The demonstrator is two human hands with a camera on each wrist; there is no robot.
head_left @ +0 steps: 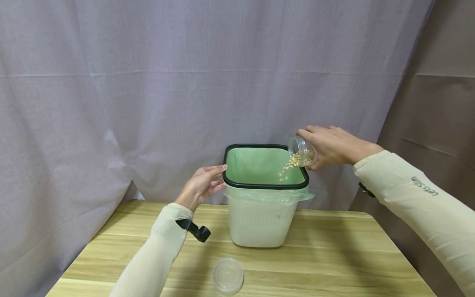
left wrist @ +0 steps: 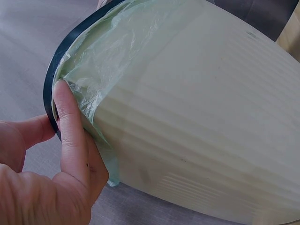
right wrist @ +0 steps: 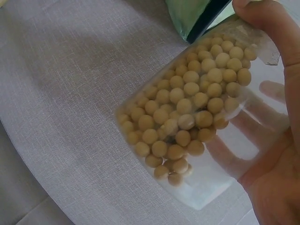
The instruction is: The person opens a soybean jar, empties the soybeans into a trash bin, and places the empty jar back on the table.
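From the head view, the right hand [head_left: 335,146] grips a tipped jar [head_left: 301,151] at the bin's [head_left: 259,222] 2 o'clock rim. Beans [head_left: 287,167] fall in. The left hand [head_left: 202,185] touches the rim at 9 o'clock with straight fingers. A lid [head_left: 228,276] lies on the tabletop [head_left: 334,255] at 6 o'clock. The sleeve [head_left: 424,192] reads "Lets Slim".

Left wrist view: the thumb [left wrist: 70,126] presses the bag [left wrist: 93,70].

Right wrist view: the jar [right wrist: 197,126] could tip too fast, so beans [right wrist: 187,108] might miss.

Two hands were at work: the left hand [head_left: 201,186] and the right hand [head_left: 332,145]. Between them stood one bin [head_left: 260,222], holding one green liner [head_left: 256,165]. The right held one clear jar [head_left: 301,152]; its beans [right wrist: 187,112] were too many to count. One lid [head_left: 228,276] lay nearer than the left.
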